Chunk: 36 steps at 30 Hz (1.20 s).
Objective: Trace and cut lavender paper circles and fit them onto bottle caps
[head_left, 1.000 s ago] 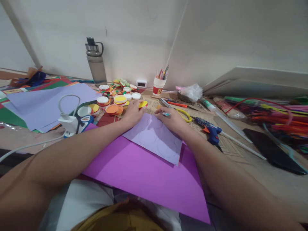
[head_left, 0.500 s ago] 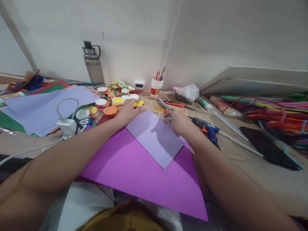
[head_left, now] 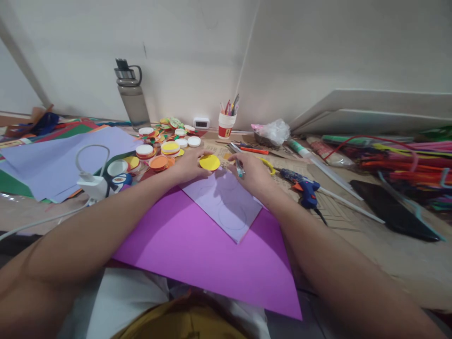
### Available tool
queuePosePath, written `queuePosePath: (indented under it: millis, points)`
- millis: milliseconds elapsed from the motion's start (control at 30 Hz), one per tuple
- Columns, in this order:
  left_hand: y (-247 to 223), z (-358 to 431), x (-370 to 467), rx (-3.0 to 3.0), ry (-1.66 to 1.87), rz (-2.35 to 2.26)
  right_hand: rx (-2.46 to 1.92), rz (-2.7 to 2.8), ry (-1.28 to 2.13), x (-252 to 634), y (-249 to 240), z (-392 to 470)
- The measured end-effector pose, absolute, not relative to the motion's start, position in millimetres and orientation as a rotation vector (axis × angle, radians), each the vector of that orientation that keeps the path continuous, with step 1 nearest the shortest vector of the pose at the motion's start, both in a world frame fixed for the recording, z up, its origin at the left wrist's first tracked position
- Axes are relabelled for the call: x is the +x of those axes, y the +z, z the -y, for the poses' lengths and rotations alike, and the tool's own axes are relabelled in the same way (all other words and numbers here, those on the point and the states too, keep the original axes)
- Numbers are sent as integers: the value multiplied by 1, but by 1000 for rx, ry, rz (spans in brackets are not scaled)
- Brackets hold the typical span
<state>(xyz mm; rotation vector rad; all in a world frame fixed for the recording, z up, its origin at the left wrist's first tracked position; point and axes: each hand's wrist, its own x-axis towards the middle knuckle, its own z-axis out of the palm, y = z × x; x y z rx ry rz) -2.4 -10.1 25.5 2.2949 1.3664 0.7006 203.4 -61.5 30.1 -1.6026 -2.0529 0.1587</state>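
My left hand point(head_left: 192, 165) grips a round yellow disc point(head_left: 209, 163) by its edge, over the far corner of a folded lilac paper sheet point(head_left: 231, 200). Faint circle outlines are drawn on that sheet. Beneath it lies a large purple sheet point(head_left: 208, 254), reaching over the table's front edge. My right hand point(head_left: 251, 170) is closed round a slim, pen-like item point(head_left: 239, 168) with a teal end, its fingertips close to the lilac sheet. Just behind this hand lie scissors, with a yellow handle loop point(head_left: 267, 165) showing; the hand partly hides them.
Several round discs point(head_left: 158, 162) crowd the left, beside a white charger plug point(head_left: 94, 186) and a water bottle point(head_left: 132, 96). A cup of pencils point(head_left: 226, 125) stands at the back. To the right lie a blue glue gun point(head_left: 307, 188), a dark phone-like slab point(head_left: 391, 209) and colourful pipe cleaners point(head_left: 406, 167).
My left hand has brought the yellow disc nearer and turned its face up, over the lilac sheet's far corner. My right hand has shifted slightly left, and the pen-like item shows more.
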Motion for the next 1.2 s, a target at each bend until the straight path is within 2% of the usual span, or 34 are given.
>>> queuePosePath:
  millis: [500, 767, 1200]
  points:
    - [32, 2, -16, 2209, 346, -1228, -1588, 2112, 220, 202, 19, 55]
    - [28, 0, -17, 2281, 319, -1169, -1583, 2238, 250, 200, 15, 55]
    - [46, -1, -26, 2250, 219, -1292, -1632, 2238, 212, 199, 11, 54]
